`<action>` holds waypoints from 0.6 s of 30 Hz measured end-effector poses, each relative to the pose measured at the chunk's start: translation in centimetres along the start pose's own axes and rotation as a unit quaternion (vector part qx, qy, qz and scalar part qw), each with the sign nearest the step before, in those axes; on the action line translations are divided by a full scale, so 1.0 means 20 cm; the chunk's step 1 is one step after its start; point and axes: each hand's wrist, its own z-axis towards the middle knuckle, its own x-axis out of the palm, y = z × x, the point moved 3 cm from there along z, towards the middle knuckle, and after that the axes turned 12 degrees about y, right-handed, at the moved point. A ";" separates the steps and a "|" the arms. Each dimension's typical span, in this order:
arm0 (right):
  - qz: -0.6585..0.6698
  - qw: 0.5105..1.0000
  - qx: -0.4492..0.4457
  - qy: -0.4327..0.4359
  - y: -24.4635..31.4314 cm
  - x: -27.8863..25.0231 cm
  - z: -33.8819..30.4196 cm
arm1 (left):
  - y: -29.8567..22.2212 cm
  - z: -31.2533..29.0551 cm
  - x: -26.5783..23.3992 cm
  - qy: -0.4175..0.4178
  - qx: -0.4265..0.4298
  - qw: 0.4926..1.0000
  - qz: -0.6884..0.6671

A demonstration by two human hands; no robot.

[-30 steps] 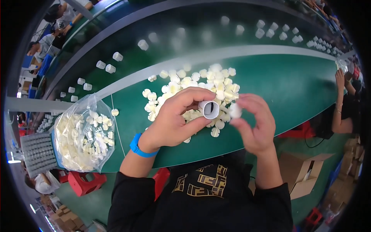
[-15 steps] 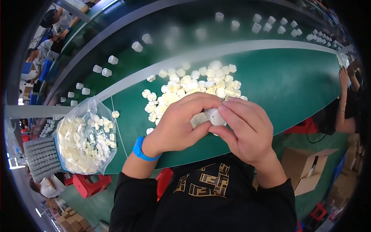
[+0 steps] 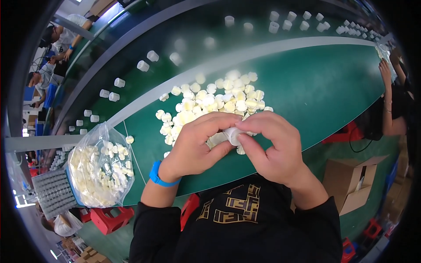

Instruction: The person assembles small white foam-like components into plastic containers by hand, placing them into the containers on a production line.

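In front of my body a small white cylindrical plastic part (image 3: 233, 136) is held between both hands. My left hand (image 3: 190, 142), with a blue band on its wrist, curls its thumb and forefinger around the part's left side. My right hand (image 3: 276, 147) pinches the right end between thumb and forefinger. Paler material shows in the left hand's grip, but I cannot tell whether it belongs to the same part. Just beyond my hands spreads a pile of cream-white rounded plastic pieces (image 3: 204, 105) on the green table (image 3: 307, 92); my hands hide its near side.
A clear plastic bag (image 3: 103, 166) of similar pieces lies at left, beside a grey gridded tray (image 3: 52, 193). Past the pale rail (image 3: 267, 43), white cylinders (image 3: 152, 55) stand along a green surface. A co-worker's hand (image 3: 385, 72) is at far right. An open cardboard box (image 3: 351, 186) stands below right.
The view has shifted, moving the pile and far cylinders leftward in the picture. My right fingers have drawn back slightly on the white part, exposing more of its end. Both hands still hold it.
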 end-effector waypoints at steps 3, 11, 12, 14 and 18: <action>0.070 0.993 0.093 0.012 -0.03 0.01 0.01 | -0.03 0.03 0.01 0.008 -0.005 0.998 0.058; 0.167 0.980 0.108 0.023 -0.27 -0.09 -0.04 | 0.04 0.08 0.03 -0.035 -0.030 0.999 0.020; 0.155 0.977 0.148 -0.015 -0.33 -0.14 -0.09 | 0.04 0.12 0.00 -0.052 -0.051 0.996 0.043; -0.035 0.987 0.139 -0.075 -0.45 -0.21 -0.14 | 0.04 0.22 -0.14 -0.084 -0.097 0.986 0.111; -0.300 0.943 0.126 -0.076 -0.73 -0.22 -0.43 | 0.32 0.63 -0.31 -0.106 -0.033 0.919 0.378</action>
